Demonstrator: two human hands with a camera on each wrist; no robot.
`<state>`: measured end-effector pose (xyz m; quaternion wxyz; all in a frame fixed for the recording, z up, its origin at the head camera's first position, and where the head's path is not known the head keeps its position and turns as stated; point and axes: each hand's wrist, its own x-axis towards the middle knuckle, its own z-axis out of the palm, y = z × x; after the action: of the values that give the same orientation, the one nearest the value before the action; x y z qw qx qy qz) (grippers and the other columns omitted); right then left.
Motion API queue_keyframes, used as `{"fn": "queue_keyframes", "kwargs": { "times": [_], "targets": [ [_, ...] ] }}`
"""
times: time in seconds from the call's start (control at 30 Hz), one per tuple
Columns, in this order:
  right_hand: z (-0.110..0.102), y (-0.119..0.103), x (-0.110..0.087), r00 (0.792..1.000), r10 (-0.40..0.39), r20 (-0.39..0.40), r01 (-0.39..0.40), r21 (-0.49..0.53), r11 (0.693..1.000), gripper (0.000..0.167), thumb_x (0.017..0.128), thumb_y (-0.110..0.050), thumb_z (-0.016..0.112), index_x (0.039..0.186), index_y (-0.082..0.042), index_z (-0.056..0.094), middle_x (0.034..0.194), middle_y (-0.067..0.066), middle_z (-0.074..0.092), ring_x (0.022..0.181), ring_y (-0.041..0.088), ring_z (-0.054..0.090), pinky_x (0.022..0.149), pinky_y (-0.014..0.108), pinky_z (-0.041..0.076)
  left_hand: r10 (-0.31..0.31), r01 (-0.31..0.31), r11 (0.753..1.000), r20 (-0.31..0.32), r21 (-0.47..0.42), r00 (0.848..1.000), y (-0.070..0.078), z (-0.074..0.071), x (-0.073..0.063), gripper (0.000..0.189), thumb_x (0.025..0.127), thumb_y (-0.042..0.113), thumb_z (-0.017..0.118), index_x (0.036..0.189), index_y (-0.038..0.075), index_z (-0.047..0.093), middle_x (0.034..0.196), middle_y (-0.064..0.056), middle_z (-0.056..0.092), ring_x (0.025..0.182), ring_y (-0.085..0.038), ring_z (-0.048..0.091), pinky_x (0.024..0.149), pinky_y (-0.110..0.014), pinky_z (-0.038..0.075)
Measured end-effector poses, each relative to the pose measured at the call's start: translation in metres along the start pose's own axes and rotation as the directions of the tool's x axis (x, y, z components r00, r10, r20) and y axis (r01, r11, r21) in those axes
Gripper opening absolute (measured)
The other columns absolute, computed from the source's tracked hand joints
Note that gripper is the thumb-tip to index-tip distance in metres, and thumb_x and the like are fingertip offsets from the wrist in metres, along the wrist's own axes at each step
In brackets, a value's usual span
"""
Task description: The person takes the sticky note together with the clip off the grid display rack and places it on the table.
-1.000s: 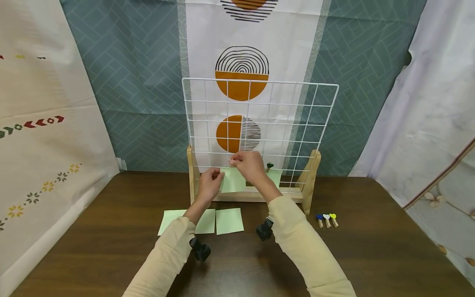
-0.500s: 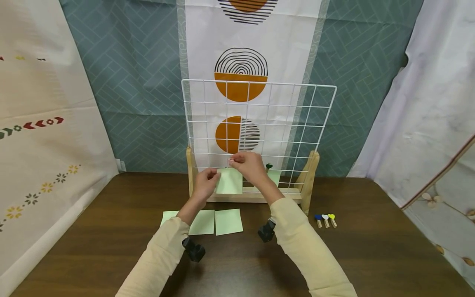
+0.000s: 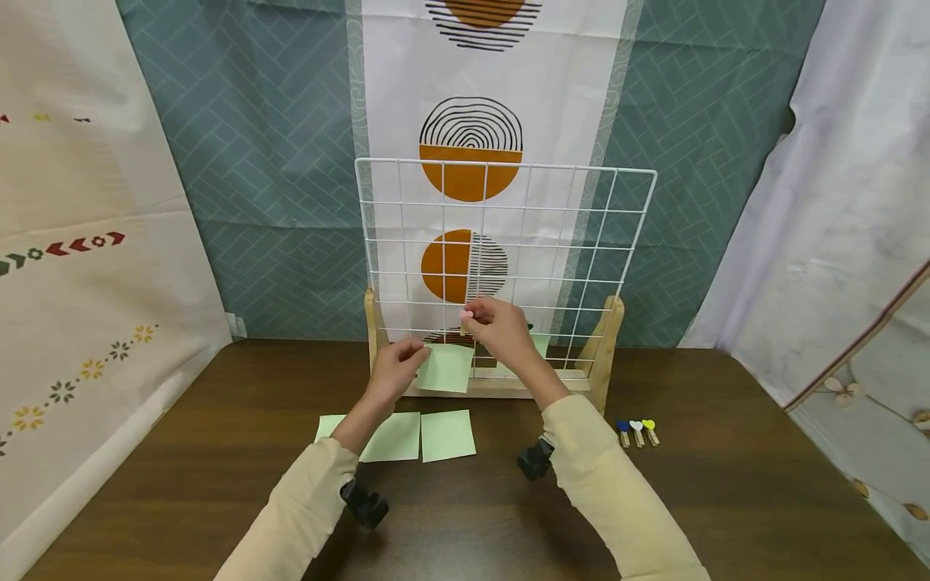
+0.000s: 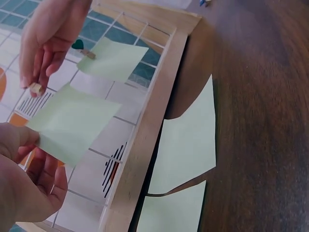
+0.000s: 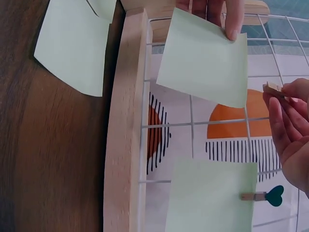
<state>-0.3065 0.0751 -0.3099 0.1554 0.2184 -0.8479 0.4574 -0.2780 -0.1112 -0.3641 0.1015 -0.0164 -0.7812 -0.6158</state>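
Observation:
My left hand pinches a pale green paper square by its left edge, in front of the white wire grid. My right hand pinches a small wooden clothespin whose pink heart shows in the head view. In the right wrist view the clothespin is apart from the paper. Another green paper square hangs on the grid, held by a clothespin with a dark green heart; the right hand partly hides it in the head view.
The grid stands in a wooden base at the table's back. Several green squares, one being this sheet, lie in a row before it, partly behind the left arm. Three heart clothespins in blue, white and yellow lie at right on the dark table.
The held paper has come down and slightly left with my left hand, away from the clothespin. My right hand has shifted slightly right with the clothespin, now more visible.

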Motion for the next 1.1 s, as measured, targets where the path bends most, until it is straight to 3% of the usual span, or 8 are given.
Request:
{"fn": "queue_keyframes", "kwargs": {
  "times": [0.23, 0.37, 0.53, 0.67, 0.83, 1.0, 1.1],
  "targets": [
    [-0.013, 0.006, -0.011, 0.999, -0.027, -0.025, 0.027, -0.009, 1.0, 0.023, 0.09, -0.017, 0.069, 0.108, -0.003, 0.073, 0.101, 0.01, 0.069, 0.077, 0.021, 0.069, 0.064, 0.031, 0.053, -0.02, 0.021, 0.999, 0.029, -0.031, 0.999, 0.0, -0.003, -0.008, 0.018, 0.093, 0.008, 0.062, 0.102, -0.007, 0.067, 0.083, -0.005, 0.061, 0.078, -0.016, 0.054, 0.07, -0.031, 0.049],
    [-0.021, 0.007, -0.018, 1.0, -0.016, 0.002, 0.016, 0.001, 1.0, 0.024, 0.091, -0.017, 0.068, 0.11, -0.003, 0.072, 0.096, 0.01, 0.07, 0.071, 0.023, 0.068, 0.058, 0.029, 0.049, -0.049, 0.051, 0.998, 0.059, -0.027, 0.997, -0.002, -0.005, -0.015, 0.015, 0.093, 0.006, 0.063, 0.101, -0.005, 0.067, 0.082, -0.005, 0.059, 0.082, -0.022, 0.056, 0.074, -0.036, 0.05],
    [-0.032, 0.012, -0.026, 0.999, -0.016, 0.028, 0.018, -0.057, 0.998, 0.024, 0.092, -0.018, 0.067, 0.111, -0.004, 0.072, 0.09, 0.007, 0.072, 0.068, 0.022, 0.067, 0.057, 0.03, 0.048, -0.061, 0.062, 0.998, 0.083, -0.01, 0.995, -0.008, -0.004, -0.022, 0.01, 0.091, 0.005, 0.064, 0.097, -0.003, 0.065, 0.078, -0.002, 0.053, 0.075, -0.018, 0.052, 0.069, -0.032, 0.046],
    [-0.042, 0.02, -0.034, 0.999, -0.034, 0.027, 0.037, -0.12, 0.992, 0.022, 0.091, -0.017, 0.068, 0.109, -0.004, 0.072, 0.089, 0.007, 0.072, 0.068, 0.016, 0.065, 0.06, 0.032, 0.05, -0.049, 0.049, 0.999, 0.108, 0.002, 0.993, -0.01, -0.002, -0.027, 0.007, 0.09, 0.004, 0.065, 0.094, -0.003, 0.064, 0.076, -0.001, 0.054, 0.073, -0.017, 0.05, 0.068, -0.033, 0.046],
    [-0.054, 0.031, -0.045, 0.998, -0.067, 0.001, 0.066, -0.136, 0.988, 0.018, 0.089, -0.011, 0.07, 0.104, 0.0, 0.073, 0.094, 0.011, 0.07, 0.067, 0.019, 0.066, 0.058, 0.031, 0.051, -0.056, 0.052, 0.998, 0.146, 0.028, 0.988, -0.008, 0.003, -0.033, 0.008, 0.091, 0.005, 0.064, 0.096, -0.002, 0.065, 0.08, -0.003, 0.057, 0.077, -0.022, 0.054, 0.074, -0.041, 0.05],
    [-0.07, 0.043, -0.058, 0.999, -0.049, 0.001, 0.049, -0.099, 0.994, 0.018, 0.088, -0.006, 0.07, 0.103, 0.003, 0.072, 0.094, 0.011, 0.066, 0.066, 0.02, 0.064, 0.056, 0.028, 0.049, -0.055, 0.051, 0.998, 0.179, 0.03, 0.982, -0.006, 0.013, -0.037, 0.005, 0.091, 0.003, 0.064, 0.094, 0.0, 0.066, 0.08, -0.003, 0.06, 0.076, -0.018, 0.056, 0.075, -0.044, 0.05],
    [-0.081, 0.05, -0.065, 1.0, -0.02, 0.012, 0.022, -0.131, 0.991, 0.019, 0.089, -0.008, 0.069, 0.105, 0.002, 0.072, 0.093, 0.01, 0.068, 0.071, 0.02, 0.064, 0.057, 0.028, 0.048, -0.044, 0.04, 0.999, 0.202, 0.02, 0.978, -0.008, 0.018, -0.039, 0.005, 0.091, 0.002, 0.064, 0.094, 0.0, 0.066, 0.079, -0.002, 0.061, 0.076, -0.016, 0.058, 0.076, -0.045, 0.05]
  ]
}}
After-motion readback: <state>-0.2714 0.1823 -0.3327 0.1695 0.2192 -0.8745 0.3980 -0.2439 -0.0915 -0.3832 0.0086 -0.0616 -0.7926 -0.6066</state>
